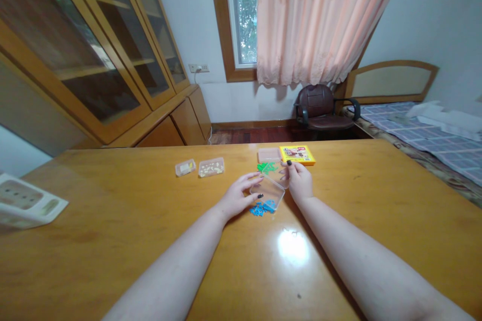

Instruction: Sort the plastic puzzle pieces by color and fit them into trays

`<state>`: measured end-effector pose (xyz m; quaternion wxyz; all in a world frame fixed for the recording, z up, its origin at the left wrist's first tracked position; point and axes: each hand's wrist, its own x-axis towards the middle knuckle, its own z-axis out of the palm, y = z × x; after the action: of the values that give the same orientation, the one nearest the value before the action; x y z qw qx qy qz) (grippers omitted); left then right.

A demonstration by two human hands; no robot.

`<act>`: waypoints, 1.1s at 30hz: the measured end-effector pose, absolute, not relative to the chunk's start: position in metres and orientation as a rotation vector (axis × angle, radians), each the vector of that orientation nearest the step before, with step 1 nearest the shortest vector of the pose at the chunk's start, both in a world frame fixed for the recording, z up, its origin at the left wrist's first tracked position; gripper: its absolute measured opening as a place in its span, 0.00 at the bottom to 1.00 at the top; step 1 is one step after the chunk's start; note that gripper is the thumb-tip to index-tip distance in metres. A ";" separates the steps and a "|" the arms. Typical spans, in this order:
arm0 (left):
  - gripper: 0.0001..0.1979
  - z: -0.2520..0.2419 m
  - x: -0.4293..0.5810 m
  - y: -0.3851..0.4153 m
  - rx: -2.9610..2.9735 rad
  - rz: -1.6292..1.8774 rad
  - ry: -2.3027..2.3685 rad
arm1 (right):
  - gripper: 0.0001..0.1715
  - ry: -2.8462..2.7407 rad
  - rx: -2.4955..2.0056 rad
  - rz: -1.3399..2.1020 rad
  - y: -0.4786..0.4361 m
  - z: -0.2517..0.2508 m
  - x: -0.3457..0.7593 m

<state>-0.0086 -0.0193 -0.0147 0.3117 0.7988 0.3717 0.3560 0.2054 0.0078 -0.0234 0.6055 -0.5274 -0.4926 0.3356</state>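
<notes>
So basically, a clear plastic box is held just above the desk, about in the middle and toward the far edge. It's gripped at its left end by the left hand, thumb on the near rim and fingers stretched along the far one. Its far right corner is pinched by the right hand, fingers curled in. The box is tilted a bit, and a little heap of blue pieces is seen on the wood right under its near edge. Some green pieces are scattered just behind the hands.

The desk is a big glossy honey-coloured wooden one, with a bright lamp glare caught in the varnish between the forearms. Past the green bits, a pinkish see-through tray is parked beside a yellow box. Two small clear containers with pale contents are set side by side further left. A white plastic tray is left at the far left edge.

Room-wise: a wooden cabinet with glass doors is lined up along the left wall, and a window is half covered by a peach curtain. A dark office chair is tucked beneath it, and a bed with a checked sheet is seen on the right.
</notes>
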 end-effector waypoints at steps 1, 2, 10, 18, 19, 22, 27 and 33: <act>0.23 -0.015 -0.009 -0.019 2.103 0.944 0.982 | 0.26 -1.123 -1.212 0.805 0.009 -0.024 0.205; 0.23 -0.015 -0.008 -0.019 2.093 0.950 0.985 | 0.26 -1.109 -1.200 0.834 0.010 -0.025 0.204; 0.25 -0.035 -0.007 -0.007 1.761 1.140 1.227 | 0.25 -1.244 -1.106 0.955 0.020 -0.042 0.198; 0.30 -0.032 -0.009 -0.008 2.042 0.878 1.517 | 0.19 -1.402 -1.288 0.868 0.023 -0.055 0.201; 0.30 -0.031 -0.009 -0.008 2.049 0.852 1.525 | 0.19 -1.392 -1.289 0.869 0.023 -0.055 0.201; 0.30 -0.030 -0.009 -0.009 2.074 0.808 1.538 | 0.17 -1.343 -1.256 0.890 0.024 -0.056 0.201; 0.28 -0.031 -0.009 -0.012 2.132 0.766 1.564 | 0.16 -1.312 -1.204 0.908 0.025 -0.056 0.199; 0.24 -0.024 -0.007 -0.017 2.174 0.764 1.627 | 0.15 -1.383 -1.219 0.785 0.020 -0.047 0.201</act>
<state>-0.0068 -0.0166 -0.0238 0.1597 0.7608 0.5693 0.2675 0.2010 0.0199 -0.0469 0.5387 -0.5125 -0.5817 0.3299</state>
